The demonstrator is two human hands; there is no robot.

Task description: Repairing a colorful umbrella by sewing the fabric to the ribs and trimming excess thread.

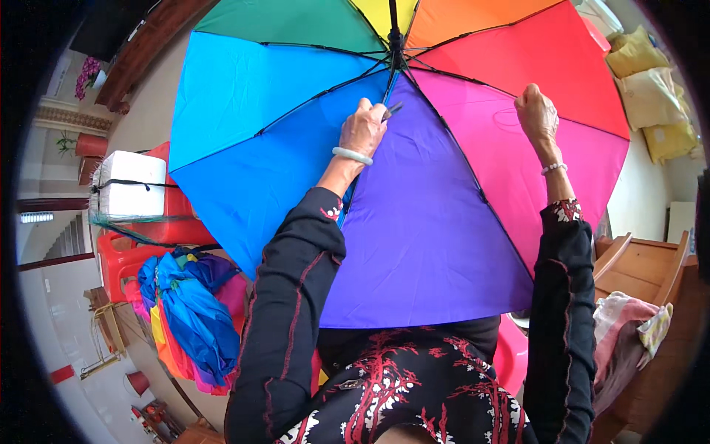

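Note:
An open rainbow umbrella (414, 222) fills the upper middle, seen from inside, with black ribs (458, 148) running out from the hub at the top. My left hand (362, 129) wears a pale bangle and is closed on a rib between the blue and purple panels, close to a small dark piece. My right hand (536, 111) wears a bead bracelet and is fisted against the pink panel; what it holds is hidden. Both forearms are in black sleeves with red stitching.
A pile of folded rainbow umbrellas (188, 318) lies at the lower left beside a red plastic chair (129, 255). A white box (129, 185) sits on that chair. A wooden chair (647, 270) with cloth draped on it stands at the right. Yellow cushions (651, 89) are at the upper right.

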